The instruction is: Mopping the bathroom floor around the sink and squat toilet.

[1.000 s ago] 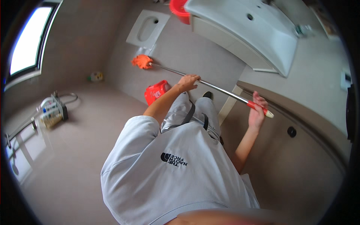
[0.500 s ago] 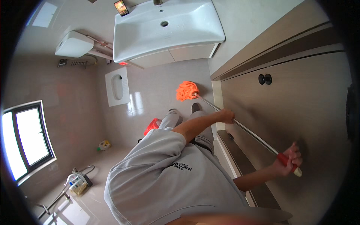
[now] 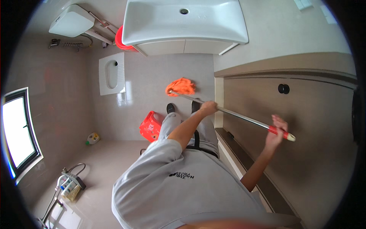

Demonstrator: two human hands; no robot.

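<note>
I hold a mop with a metal pole slanting from the floor up to the right. Its orange mop head lies on the grey tiles in front of my feet, strands bunched toward the right. My left hand is wrapped round the lower part of the pole. Around the red grip near the pale-tipped top end, my right hand is closed, some of its fingers only loosely curled. That hand is close to the brown door on my right.
A white washbasin over a cabinet stands ahead, a red bucket at its left. The squat toilet is set in the floor at left. Beside my left leg stands a red plastic basket. The brown door borders my right side.
The mop head has swept left across the floor, its strands now trailing right. My right hand and the grip have moved up and left. My view has shifted, showing more of both red containers.
</note>
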